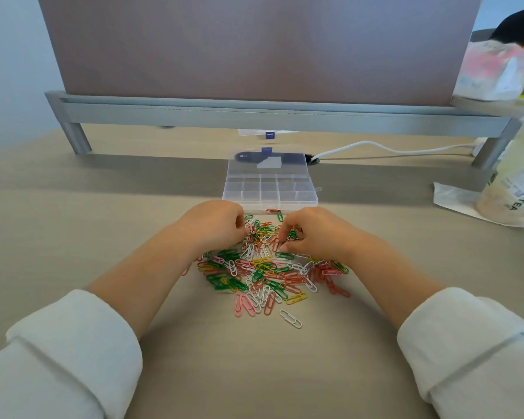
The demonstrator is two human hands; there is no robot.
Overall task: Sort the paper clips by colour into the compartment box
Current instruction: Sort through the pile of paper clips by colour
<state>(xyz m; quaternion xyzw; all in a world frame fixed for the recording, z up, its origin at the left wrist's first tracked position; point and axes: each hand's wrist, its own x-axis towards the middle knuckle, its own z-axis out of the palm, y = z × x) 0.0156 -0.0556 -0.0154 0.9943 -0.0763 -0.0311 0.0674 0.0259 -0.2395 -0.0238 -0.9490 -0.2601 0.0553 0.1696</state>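
A loose pile of paper clips (270, 267) lies on the tabletop (73, 222) in front of the person, with green, red, pink, white and yellow ones all mixed together. Both hands are at the far edge of the pile. The left hand (215, 222) is knuckles-up with its fingers curled down into the clips. The right hand (312, 231) is bent the same way, its thumb and forefinger tips close together on the clips. For either hand I cannot tell whether a clip is actually pinched or the fingertips only touch the pile. Both forearms are bare, with white sleeves (73, 343) rolled back.

Just beyond the hands stands the clear plastic compartment box (270, 192), its lid (268, 163) open and tipped back. A red clip (273, 210) lies just beside the box's front wall. At the near edge of the pile a single white clip (290, 319) lies a little apart, and two pink clips (244, 303) lie side by side to its left.

Behind the box a grey stand (254, 116) spans the tabletop and carries a brownish panel (254, 40). A white cable (375, 146) runs under the stand. On the right a pale drink cup (515, 182) sits on a white napkin (454, 198).
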